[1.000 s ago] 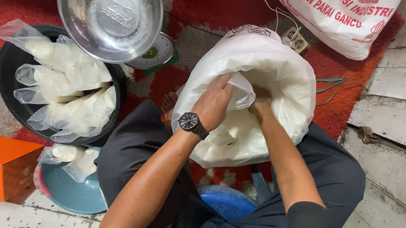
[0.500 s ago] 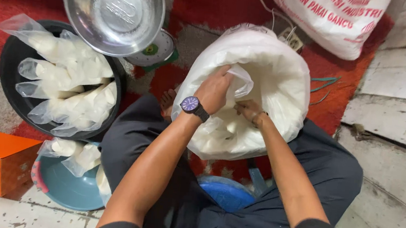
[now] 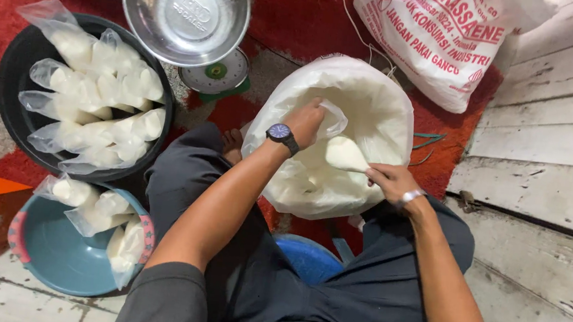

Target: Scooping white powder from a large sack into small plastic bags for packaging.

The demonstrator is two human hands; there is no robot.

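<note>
A scoopful of white powder is being lifted from the large white sack [image 3: 373,113] on a scoop [image 3: 346,154] grasped by the right hand [image 3: 392,183]; the small clear bag [image 3: 332,119], pinched open by the left hand [image 3: 305,121] above the sack, needs a steady pour

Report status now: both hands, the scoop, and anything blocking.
Left hand pinching small clear bag over big sack. Right hand gripping white scoop, loaded with powder. Nothing between scoop and bag.

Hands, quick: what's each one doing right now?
Left hand: closed on small clear bag.
Right hand: closed on white scoop over big sack.
</note>
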